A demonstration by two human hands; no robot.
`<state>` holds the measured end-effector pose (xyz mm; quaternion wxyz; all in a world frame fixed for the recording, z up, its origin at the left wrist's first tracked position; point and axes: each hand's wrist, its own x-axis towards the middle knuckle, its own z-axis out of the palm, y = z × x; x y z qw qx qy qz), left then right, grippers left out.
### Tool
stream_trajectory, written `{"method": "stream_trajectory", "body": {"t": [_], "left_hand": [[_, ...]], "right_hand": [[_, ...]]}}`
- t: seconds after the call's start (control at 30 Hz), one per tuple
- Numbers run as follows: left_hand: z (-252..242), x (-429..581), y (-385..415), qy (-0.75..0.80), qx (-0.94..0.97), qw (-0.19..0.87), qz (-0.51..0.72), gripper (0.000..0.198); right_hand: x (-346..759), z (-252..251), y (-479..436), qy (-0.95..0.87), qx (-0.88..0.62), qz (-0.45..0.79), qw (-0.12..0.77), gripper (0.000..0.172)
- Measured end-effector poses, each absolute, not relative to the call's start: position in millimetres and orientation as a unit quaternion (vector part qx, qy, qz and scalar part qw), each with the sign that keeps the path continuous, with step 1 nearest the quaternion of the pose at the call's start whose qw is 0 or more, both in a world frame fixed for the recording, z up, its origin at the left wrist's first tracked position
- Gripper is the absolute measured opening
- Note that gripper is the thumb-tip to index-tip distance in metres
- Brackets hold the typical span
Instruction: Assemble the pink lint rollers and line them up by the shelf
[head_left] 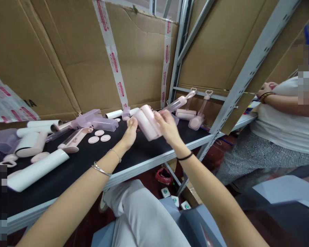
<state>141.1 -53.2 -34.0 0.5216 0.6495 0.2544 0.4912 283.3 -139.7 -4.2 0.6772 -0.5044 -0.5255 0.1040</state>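
Observation:
A pale pink lint roller body [148,122] is held up over the black table top [74,171]. My right hand [168,128] grips its right side with fingers wrapped round it. My left hand [130,133] pinches its left end, fingers closed. Three small pink round caps [100,136] lie on the black surface to the left of my left hand. White paper rolls [37,169] and pink handle pieces [74,140] are spread further left.
Clear purple covers [98,120] and finished pink rollers [185,113] lie at the back of the table. Cardboard sheets [67,58] wall the rear. A grey metal rack post [247,72] slants at right, and beyond it sits another person in a white top [283,116].

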Motion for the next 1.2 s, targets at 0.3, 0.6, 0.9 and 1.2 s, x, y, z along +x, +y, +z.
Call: {"method": "stream_trajectory", "body": {"t": [0.3, 0.6, 0.9, 1.2], "left_hand": [[-28.0, 146.1, -55.6, 0.342, 0.707, 0.399, 0.473, 0.045], [-6.5, 116.0, -60.8, 0.43, 0.719, 0.279, 0.468, 0.037], [1.6, 62.4, -54.0, 0.44, 0.874, -0.05, 0.2, 0.041], [-27.3, 80.8, -61.3, 0.38, 0.915, -0.124, 0.053, 0.038]], "right_hand": [[386.1, 19.0, -167.5, -0.402, -0.835, -0.187, 0.327, 0.038], [407.7, -14.0, -107.7, -0.425, -0.831, -0.152, 0.324, 0.053], [371.1, -24.0, -91.5, -0.592, -0.702, -0.328, 0.223, 0.03], [303.5, -21.2, -19.4, -0.767, -0.584, -0.25, 0.093, 0.053]]}}
